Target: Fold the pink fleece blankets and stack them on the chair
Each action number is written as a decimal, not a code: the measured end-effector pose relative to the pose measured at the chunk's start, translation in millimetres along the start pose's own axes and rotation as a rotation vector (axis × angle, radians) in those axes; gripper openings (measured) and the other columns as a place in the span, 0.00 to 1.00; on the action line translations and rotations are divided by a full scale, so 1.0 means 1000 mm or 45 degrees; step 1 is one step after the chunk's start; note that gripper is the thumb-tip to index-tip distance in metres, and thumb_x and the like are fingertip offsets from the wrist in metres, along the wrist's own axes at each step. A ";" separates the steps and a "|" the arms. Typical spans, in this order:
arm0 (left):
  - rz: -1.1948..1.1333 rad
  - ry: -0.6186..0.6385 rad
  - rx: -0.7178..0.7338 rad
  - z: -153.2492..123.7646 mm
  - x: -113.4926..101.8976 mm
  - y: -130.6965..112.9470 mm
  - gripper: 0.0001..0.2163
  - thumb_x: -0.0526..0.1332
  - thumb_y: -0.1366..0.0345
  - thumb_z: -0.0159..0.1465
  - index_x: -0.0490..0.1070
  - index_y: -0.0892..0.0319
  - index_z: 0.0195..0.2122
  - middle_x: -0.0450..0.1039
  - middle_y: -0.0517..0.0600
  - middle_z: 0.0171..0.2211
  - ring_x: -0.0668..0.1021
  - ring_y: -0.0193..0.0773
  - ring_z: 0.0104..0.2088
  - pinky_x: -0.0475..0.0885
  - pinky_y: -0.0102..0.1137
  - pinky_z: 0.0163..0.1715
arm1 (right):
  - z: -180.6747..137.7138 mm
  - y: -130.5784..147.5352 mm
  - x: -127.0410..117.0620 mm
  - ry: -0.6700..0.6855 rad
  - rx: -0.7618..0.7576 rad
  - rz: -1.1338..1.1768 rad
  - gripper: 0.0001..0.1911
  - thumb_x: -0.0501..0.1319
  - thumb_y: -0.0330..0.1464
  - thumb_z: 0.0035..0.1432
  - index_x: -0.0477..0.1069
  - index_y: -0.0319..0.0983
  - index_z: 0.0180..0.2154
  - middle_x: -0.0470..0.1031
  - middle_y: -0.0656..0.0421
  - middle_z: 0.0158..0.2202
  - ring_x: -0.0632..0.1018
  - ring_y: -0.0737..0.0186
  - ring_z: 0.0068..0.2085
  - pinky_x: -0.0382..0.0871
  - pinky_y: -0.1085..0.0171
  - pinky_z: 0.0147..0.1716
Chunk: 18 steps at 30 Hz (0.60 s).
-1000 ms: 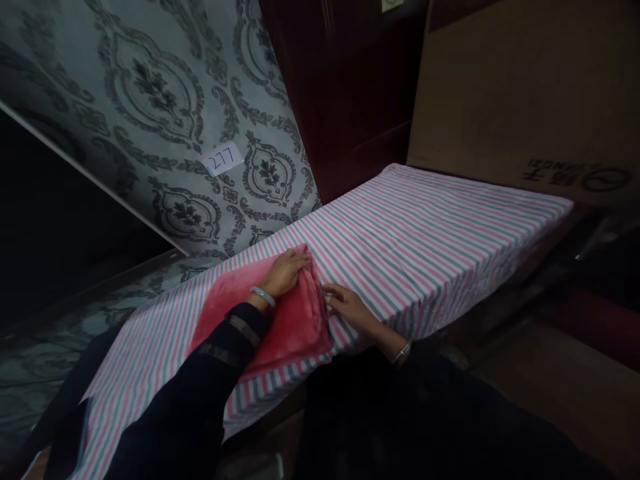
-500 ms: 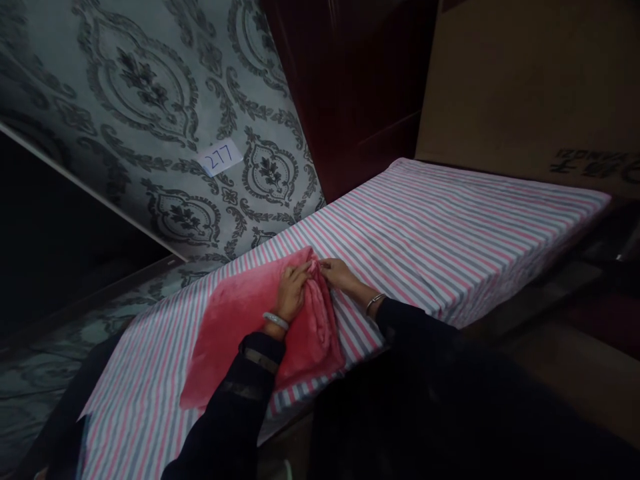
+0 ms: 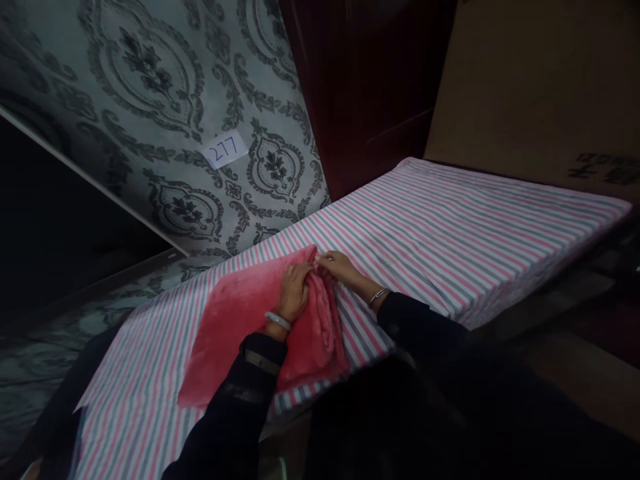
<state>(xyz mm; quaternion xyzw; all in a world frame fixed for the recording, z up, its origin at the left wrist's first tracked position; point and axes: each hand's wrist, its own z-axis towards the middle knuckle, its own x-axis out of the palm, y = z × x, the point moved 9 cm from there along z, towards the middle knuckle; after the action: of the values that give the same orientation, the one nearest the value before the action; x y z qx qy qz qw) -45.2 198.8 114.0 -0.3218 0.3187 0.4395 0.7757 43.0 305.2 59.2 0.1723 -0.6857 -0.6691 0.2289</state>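
A folded plush red-pink blanket (image 3: 235, 313) lies on a bed or table covered with a striped sheet (image 3: 425, 227). Several layers and a rolled fold show along its right end. My left hand (image 3: 294, 290), with a pale bangle at the wrist, presses on the blanket's top, its fingers curled over the folded edge near the far right corner. Close beside it, my right hand (image 3: 337, 265), wearing a thin metal bracelet, pinches the blanket's edge at that corner. The fingertips of both hands partly hide the cloth they grip.
Behind the striped surface is a patterned wall (image 3: 175, 120) bearing a paper label (image 3: 226, 149) marked 277. A dark red panel (image 3: 370, 87) and a large cardboard box (image 3: 535, 93) stand at the back right. A dark screen-like panel (image 3: 65, 227) is at the left.
The view has shifted slightly. My right hand has moved a little at the corner, and my left hand's fingers are drawn closer over the fold. The blanket stays in place.
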 end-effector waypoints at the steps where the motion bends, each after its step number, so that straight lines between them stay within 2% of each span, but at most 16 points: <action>1: -0.005 -0.011 -0.003 -0.001 0.000 0.001 0.16 0.52 0.72 0.66 0.72 0.57 0.52 0.77 0.57 0.52 0.76 0.47 0.53 0.71 0.49 0.54 | 0.000 0.000 -0.001 -0.046 -0.064 0.033 0.13 0.64 0.41 0.56 0.70 0.40 0.26 0.73 0.61 0.22 0.73 0.64 0.25 0.66 0.66 0.28; 3: -0.014 -0.038 0.014 -0.002 -0.002 0.000 0.14 0.52 0.72 0.66 0.72 0.57 0.49 0.76 0.58 0.53 0.76 0.47 0.53 0.71 0.49 0.55 | -0.001 0.000 -0.003 -0.121 -0.202 0.110 0.14 0.65 0.44 0.52 0.70 0.41 0.27 0.73 0.62 0.24 0.74 0.65 0.28 0.67 0.67 0.30; 5: -0.020 -0.081 0.022 -0.004 -0.004 0.000 0.12 0.52 0.71 0.67 0.71 0.57 0.46 0.76 0.58 0.53 0.76 0.47 0.55 0.70 0.50 0.56 | 0.000 -0.003 -0.002 -0.123 -0.264 0.172 0.15 0.65 0.46 0.49 0.70 0.41 0.28 0.72 0.63 0.25 0.72 0.66 0.28 0.66 0.66 0.30; 10: -0.028 -0.130 0.022 -0.006 -0.006 0.001 0.10 0.50 0.69 0.70 0.71 0.56 0.43 0.76 0.58 0.55 0.75 0.47 0.56 0.70 0.50 0.56 | 0.006 -0.017 0.001 -0.058 -0.130 0.301 0.17 0.65 0.47 0.46 0.69 0.42 0.30 0.66 0.67 0.20 0.64 0.68 0.21 0.58 0.66 0.22; 15: -0.026 -0.024 0.069 -0.001 -0.003 -0.009 0.12 0.50 0.70 0.71 0.73 0.55 0.45 0.78 0.56 0.54 0.76 0.46 0.52 0.70 0.45 0.51 | 0.004 -0.015 -0.001 -0.046 -0.126 0.319 0.18 0.65 0.48 0.46 0.70 0.41 0.31 0.67 0.66 0.20 0.65 0.68 0.20 0.57 0.66 0.21; 18: -0.009 0.067 0.032 0.000 -0.001 -0.010 0.13 0.52 0.72 0.68 0.74 0.55 0.47 0.77 0.55 0.55 0.76 0.46 0.51 0.69 0.45 0.52 | 0.002 -0.009 -0.001 -0.027 -0.183 0.300 0.17 0.66 0.46 0.43 0.71 0.41 0.31 0.70 0.65 0.22 0.68 0.67 0.23 0.60 0.66 0.24</action>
<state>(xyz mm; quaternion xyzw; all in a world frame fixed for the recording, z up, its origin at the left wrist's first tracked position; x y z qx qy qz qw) -36.8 194.8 116.8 -0.3245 0.3433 0.4242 0.7726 42.0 307.1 50.4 0.0666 -0.6538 -0.6868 0.3104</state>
